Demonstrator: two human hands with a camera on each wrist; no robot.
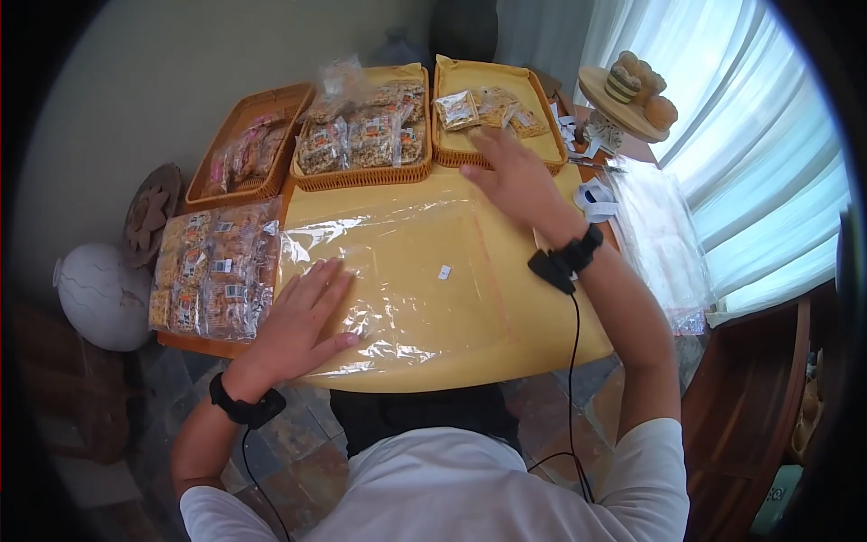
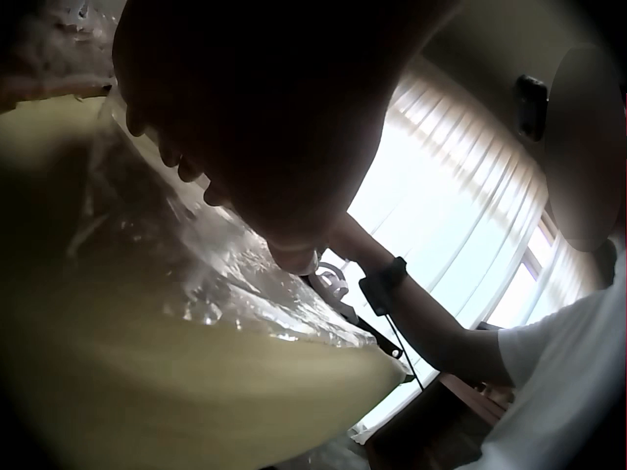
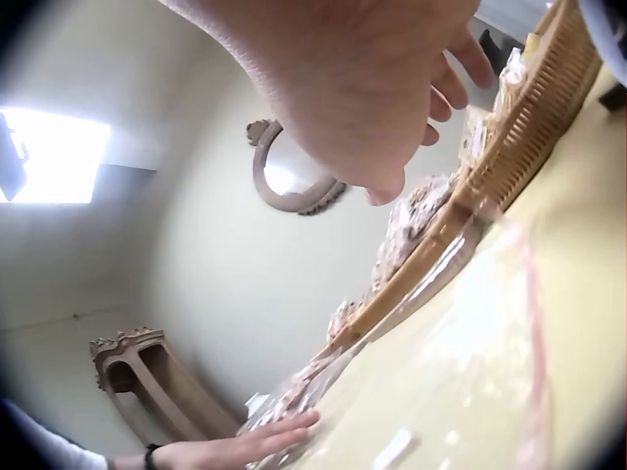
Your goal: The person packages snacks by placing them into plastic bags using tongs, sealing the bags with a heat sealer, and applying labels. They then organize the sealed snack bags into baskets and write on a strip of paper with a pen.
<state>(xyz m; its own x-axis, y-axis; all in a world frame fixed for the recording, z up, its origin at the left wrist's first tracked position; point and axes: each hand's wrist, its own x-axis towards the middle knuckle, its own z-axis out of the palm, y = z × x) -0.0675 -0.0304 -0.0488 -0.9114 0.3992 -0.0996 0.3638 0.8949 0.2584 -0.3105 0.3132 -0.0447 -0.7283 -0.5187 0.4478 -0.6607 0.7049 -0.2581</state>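
A large clear plastic bag (image 1: 406, 312) lies flat on the yellow table covering (image 1: 564, 334), with a small white label (image 1: 444, 271) at its middle. On the bag's left part rests my left hand (image 1: 302, 321), its fingers spread. My right hand (image 1: 515, 181) reaches over the near rim of the right wicker basket (image 1: 442, 149), its fingers extended and holding nothing. Just beyond those fingertips, several wrapped snack packets (image 1: 458, 109) sit in that basket. In the right wrist view the right hand (image 3: 382, 98) is raised above the covering, beside the basket.
A middle basket (image 1: 361, 179) is piled with wrapped snacks, and a left basket (image 1: 230, 194) holds pink packets. Left of the bag lies a filled bag of packets (image 1: 217, 262). Plastic bags (image 1: 664, 235), a white paper strip (image 1: 596, 200) and a bread stand (image 1: 596, 86) stand along the right side.
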